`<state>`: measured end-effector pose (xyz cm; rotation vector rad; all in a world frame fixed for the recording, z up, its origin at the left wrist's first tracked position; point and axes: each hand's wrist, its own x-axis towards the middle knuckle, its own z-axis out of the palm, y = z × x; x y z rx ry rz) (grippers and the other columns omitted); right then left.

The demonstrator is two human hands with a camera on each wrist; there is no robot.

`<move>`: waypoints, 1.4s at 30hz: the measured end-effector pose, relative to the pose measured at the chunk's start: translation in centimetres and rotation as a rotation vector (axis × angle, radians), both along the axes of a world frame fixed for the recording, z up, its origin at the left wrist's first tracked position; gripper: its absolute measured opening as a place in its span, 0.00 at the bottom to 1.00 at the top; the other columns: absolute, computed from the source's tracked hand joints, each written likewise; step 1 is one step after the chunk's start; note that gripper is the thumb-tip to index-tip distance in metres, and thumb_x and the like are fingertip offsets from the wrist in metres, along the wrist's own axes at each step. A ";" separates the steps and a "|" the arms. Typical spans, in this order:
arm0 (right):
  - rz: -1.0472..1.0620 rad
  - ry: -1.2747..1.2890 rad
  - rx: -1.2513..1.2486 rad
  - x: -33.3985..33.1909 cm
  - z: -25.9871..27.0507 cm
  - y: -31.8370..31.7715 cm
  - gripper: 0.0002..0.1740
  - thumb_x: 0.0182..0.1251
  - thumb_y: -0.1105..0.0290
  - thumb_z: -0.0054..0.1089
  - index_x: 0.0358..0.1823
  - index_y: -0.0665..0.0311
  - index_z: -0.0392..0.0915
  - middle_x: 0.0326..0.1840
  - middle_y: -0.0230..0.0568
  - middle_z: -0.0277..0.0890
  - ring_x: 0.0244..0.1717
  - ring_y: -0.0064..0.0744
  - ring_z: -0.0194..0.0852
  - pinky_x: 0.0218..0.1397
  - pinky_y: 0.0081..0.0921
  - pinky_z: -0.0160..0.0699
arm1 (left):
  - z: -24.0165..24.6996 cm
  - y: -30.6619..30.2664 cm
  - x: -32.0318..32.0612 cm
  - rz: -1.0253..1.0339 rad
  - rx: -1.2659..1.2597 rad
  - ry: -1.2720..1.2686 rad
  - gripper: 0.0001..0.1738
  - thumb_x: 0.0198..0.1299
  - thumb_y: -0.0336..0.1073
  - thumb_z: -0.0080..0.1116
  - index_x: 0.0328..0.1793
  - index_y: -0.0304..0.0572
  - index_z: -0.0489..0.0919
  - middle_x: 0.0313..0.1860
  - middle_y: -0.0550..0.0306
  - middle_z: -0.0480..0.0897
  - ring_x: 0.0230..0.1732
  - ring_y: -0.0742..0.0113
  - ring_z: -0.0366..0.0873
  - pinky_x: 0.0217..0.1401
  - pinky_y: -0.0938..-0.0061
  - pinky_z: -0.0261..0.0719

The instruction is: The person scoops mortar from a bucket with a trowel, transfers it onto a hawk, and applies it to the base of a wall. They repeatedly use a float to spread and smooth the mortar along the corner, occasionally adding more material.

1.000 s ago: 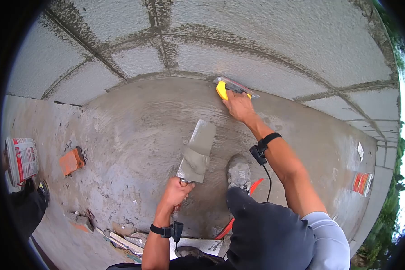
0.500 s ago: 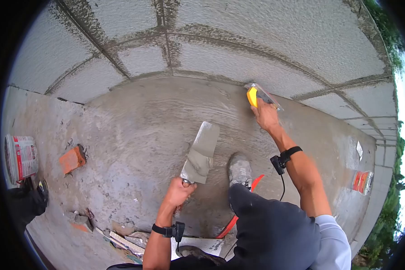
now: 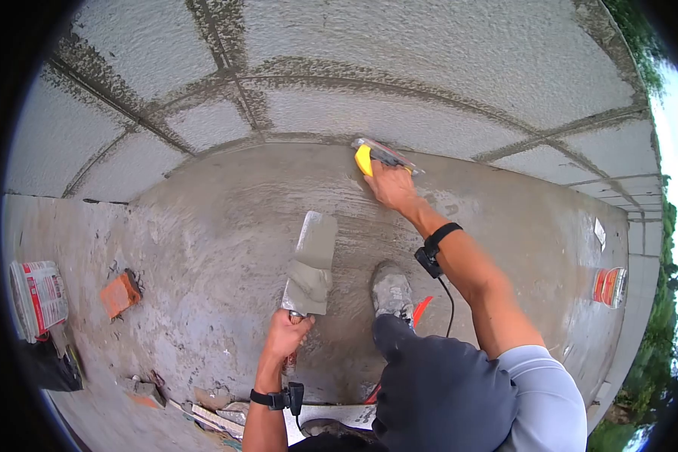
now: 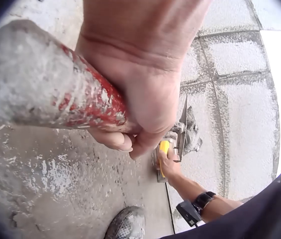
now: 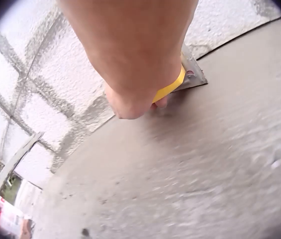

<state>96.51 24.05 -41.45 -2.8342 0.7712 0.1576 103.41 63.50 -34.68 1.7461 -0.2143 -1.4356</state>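
My left hand (image 3: 284, 335) grips the red, mortar-crusted handle (image 4: 88, 94) of a trowel. Grey mortar (image 3: 311, 280) lies on its flat blade, held up over the floor. Farther forward, my right hand (image 3: 391, 186) holds a finishing trowel by its yellow handle (image 3: 364, 160). That tool's metal plate (image 5: 196, 79) is down at the smooth grey floor (image 5: 215, 144), right along the foot of the block wall (image 3: 316, 109). In the right wrist view the wrist hides most of the grip.
A shoe (image 3: 391, 290) stands on the floor between my arms, beside a red curved strip (image 3: 422, 309). To the left are a broken orange brick (image 3: 120, 294) and a white-and-red bucket (image 3: 41, 297). Another red-labelled container (image 3: 609, 288) lies far right. Rubble (image 3: 214, 398) lies near my left forearm.
The right hand slid the finishing trowel rightward along the wall's foot, then came back left. My left hand still holds the loaded trowel, now a little farther left in view.
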 end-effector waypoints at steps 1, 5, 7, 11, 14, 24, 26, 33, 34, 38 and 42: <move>0.001 0.002 0.000 -1.3 0.2 -1.1 0.21 0.73 0.55 0.54 0.47 0.69 0.71 0.40 0.58 0.83 0.38 0.59 0.83 0.44 0.53 0.78 | 0.0 -0.3 0.0 -0.007 0.008 0.000 0.12 0.60 0.32 0.65 0.25 0.41 0.76 0.17 0.69 0.73 0.18 0.78 0.70 0.21 0.75 0.68; 0.021 0.068 -0.028 -5.8 1.0 -5.2 0.20 0.73 0.55 0.54 0.46 0.68 0.69 0.38 0.60 0.83 0.41 0.62 0.81 0.48 0.51 0.77 | -1.2 -1.1 -0.2 -0.046 0.002 -0.006 0.14 0.60 0.32 0.66 0.24 0.40 0.75 0.17 0.69 0.72 0.18 0.78 0.70 0.21 0.75 0.68; 0.024 0.103 0.000 -8.2 1.2 -7.4 0.20 0.73 0.55 0.54 0.47 0.68 0.69 0.40 0.61 0.82 0.44 0.64 0.80 0.51 0.51 0.75 | -1.3 -1.4 -0.4 -0.047 0.005 0.000 0.15 0.59 0.33 0.66 0.22 0.41 0.74 0.16 0.69 0.72 0.18 0.78 0.70 0.21 0.75 0.68; -0.132 0.071 -0.012 -14.5 2.2 -9.4 0.19 0.73 0.57 0.54 0.50 0.67 0.68 0.42 0.62 0.81 0.50 0.65 0.77 0.57 0.53 0.70 | -1.8 -1.3 -1.1 -0.098 -0.061 0.024 0.09 0.60 0.30 0.65 0.30 0.41 0.75 0.20 0.68 0.74 0.18 0.78 0.71 0.21 0.77 0.70; -0.303 0.101 -0.034 -18.4 4.7 -8.3 0.18 0.73 0.58 0.54 0.53 0.65 0.67 0.43 0.61 0.81 0.50 0.64 0.77 0.55 0.54 0.71 | -2.0 -1.7 -2.0 -0.056 -0.091 0.050 0.10 0.60 0.32 0.66 0.28 0.40 0.76 0.19 0.68 0.74 0.18 0.78 0.71 0.20 0.77 0.70; -0.159 -0.249 0.687 -19.5 22.2 12.0 0.22 0.76 0.52 0.53 0.55 0.65 0.71 0.38 0.51 0.76 0.38 0.53 0.73 0.44 0.43 0.71 | -1.4 -5.0 -6.8 -0.187 -0.240 0.116 0.10 0.60 0.32 0.67 0.36 0.39 0.74 0.20 0.66 0.73 0.17 0.77 0.71 0.18 0.77 0.70; -0.073 -0.220 0.669 -19.9 23.3 14.0 0.23 0.76 0.51 0.53 0.55 0.65 0.71 0.38 0.51 0.75 0.37 0.52 0.72 0.43 0.42 0.71 | -1.0 -5.2 -7.8 -0.239 -0.270 0.112 0.11 0.59 0.32 0.67 0.39 0.37 0.75 0.22 0.65 0.74 0.18 0.77 0.71 0.19 0.77 0.71; 0.044 -0.095 0.663 -19.0 23.3 13.3 0.24 0.76 0.48 0.50 0.53 0.64 0.70 0.35 0.57 0.75 0.41 0.61 0.74 0.44 0.48 0.69 | 3.2 -6.2 -9.2 -0.315 -0.239 -0.030 0.10 0.57 0.33 0.65 0.35 0.35 0.75 0.21 0.61 0.76 0.20 0.73 0.75 0.23 0.72 0.73; 0.058 -0.095 0.666 -18.7 22.5 12.5 0.24 0.76 0.48 0.50 0.53 0.64 0.70 0.35 0.57 0.75 0.41 0.61 0.74 0.44 0.48 0.69 | 3.0 -6.3 -9.3 -0.338 -0.231 -0.100 0.11 0.56 0.34 0.64 0.35 0.34 0.75 0.21 0.60 0.76 0.21 0.72 0.75 0.24 0.71 0.74; 0.064 -0.125 0.617 -17.3 18.8 8.6 0.24 0.76 0.48 0.50 0.52 0.65 0.70 0.36 0.59 0.76 0.41 0.64 0.74 0.43 0.50 0.68 | -0.2 -7.7 -10.0 -0.279 -0.240 -0.257 0.12 0.55 0.34 0.64 0.36 0.32 0.75 0.21 0.59 0.77 0.20 0.70 0.75 0.25 0.68 0.73; 0.001 -0.166 0.459 -16.0 13.2 2.5 0.22 0.77 0.51 0.50 0.49 0.66 0.69 0.33 0.60 0.77 0.37 0.67 0.75 0.40 0.53 0.67 | -1.6 -8.5 -10.7 -0.254 -0.124 -0.139 0.11 0.57 0.34 0.65 0.32 0.34 0.75 0.19 0.60 0.76 0.19 0.73 0.73 0.23 0.69 0.72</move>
